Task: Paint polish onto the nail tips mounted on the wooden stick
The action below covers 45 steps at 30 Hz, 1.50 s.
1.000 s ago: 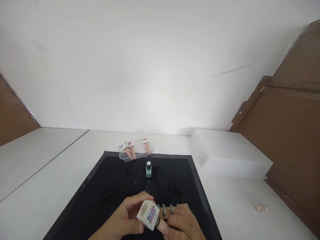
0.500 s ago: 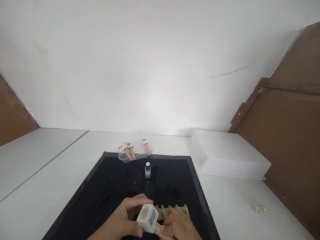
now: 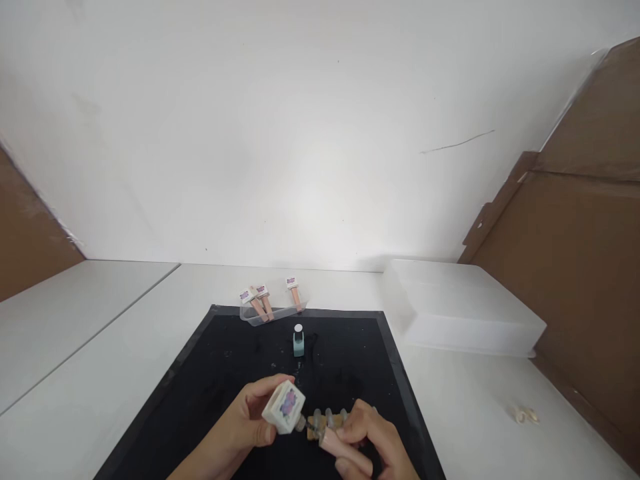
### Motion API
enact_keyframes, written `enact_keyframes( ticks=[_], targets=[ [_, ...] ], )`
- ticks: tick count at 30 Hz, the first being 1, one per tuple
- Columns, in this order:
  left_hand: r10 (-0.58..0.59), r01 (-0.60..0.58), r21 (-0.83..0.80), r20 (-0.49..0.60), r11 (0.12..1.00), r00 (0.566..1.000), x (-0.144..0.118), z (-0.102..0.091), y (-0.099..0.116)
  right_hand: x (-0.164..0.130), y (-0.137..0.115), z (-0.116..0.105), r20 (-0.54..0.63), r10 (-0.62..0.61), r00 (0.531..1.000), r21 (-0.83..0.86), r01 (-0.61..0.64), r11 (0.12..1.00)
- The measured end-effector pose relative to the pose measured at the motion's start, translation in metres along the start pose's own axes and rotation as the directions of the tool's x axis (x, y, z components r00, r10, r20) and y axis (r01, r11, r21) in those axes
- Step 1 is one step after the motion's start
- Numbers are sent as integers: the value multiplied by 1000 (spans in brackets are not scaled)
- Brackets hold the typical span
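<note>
My left hand [image 3: 243, 420] grips a white square nail polish bottle [image 3: 286, 407] with a purple flower label, tilted with its neck toward the right. In my right hand [image 3: 380, 437] is the long pink cap [image 3: 345, 448] of that bottle. A thin dark brush [image 3: 312, 427] runs between the cap and the bottle neck; whether its tip is still inside cannot be seen. Just behind the hands lies a tan holder [image 3: 320, 427] with several clear nail tips, partly covered by my right hand. A small teal polish bottle [image 3: 299, 343] with a white-topped black cap stands farther back.
A black mat [image 3: 240, 360] covers the white table. At its far edge a clear tray [image 3: 280, 313] holds three more pink-capped bottles. A white plastic bin [image 3: 465, 313] stands at the right, with small cream-coloured pieces [image 3: 526, 416] in front. Brown cardboard [image 3: 575, 267] lines the right side.
The pink cap has come away from the bottle neck, baring the brush. My right hand has moved right with the cap, while my left hand has turned the bottle and shifted slightly left.
</note>
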<state>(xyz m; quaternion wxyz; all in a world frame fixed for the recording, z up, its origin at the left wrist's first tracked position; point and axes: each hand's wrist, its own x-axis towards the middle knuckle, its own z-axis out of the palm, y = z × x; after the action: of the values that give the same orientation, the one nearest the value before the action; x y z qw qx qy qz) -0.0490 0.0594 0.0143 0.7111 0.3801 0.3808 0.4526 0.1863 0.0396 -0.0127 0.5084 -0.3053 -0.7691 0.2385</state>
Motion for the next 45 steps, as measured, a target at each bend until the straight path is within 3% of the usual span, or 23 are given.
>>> enact_keyframes(
  ticks=[9, 15, 20, 26, 31, 35, 39, 45],
  targets=[
    [-14, 13, -67, -23, 998, 1000, -1, 1, 2, 7, -1, -3, 17, 35, 999, 20, -35, 999],
    [-34, 34, -35, -7, 999, 999, 0, 7, 7, 13, -6, -3, 26, -33, 999, 44, 32, 998],
    [-31, 31, -25, 0, 999, 1000, 1, 0, -2, 19, -13, 0, -57, -39, 998, 57, 42, 997],
    [-51, 51, -3, 19, 999, 999, 0, 3, -2, 15, -12, -1, 3, -25, 1000, 48, 25, 999],
    [-63, 64, -7, 83, 998, 995, 0, 9, -3, 14, -14, 5, -31, -93, 995, -40, 92, 995],
    [-72, 73, -3, 124, 997, 990, -1, 13, -5, 14, -14, 14, -133, -286, 949, -247, 248, 937],
    [-69, 63, 32, 214, 997, 975, 0, 18, -3, 12, -11, 18, -9, -520, 854, -455, 460, 763],
    [10, -38, 87, 307, 996, 952, 4, 19, -4, 17, -15, 17, 19, -605, 796, -574, 504, 646]
  ],
)
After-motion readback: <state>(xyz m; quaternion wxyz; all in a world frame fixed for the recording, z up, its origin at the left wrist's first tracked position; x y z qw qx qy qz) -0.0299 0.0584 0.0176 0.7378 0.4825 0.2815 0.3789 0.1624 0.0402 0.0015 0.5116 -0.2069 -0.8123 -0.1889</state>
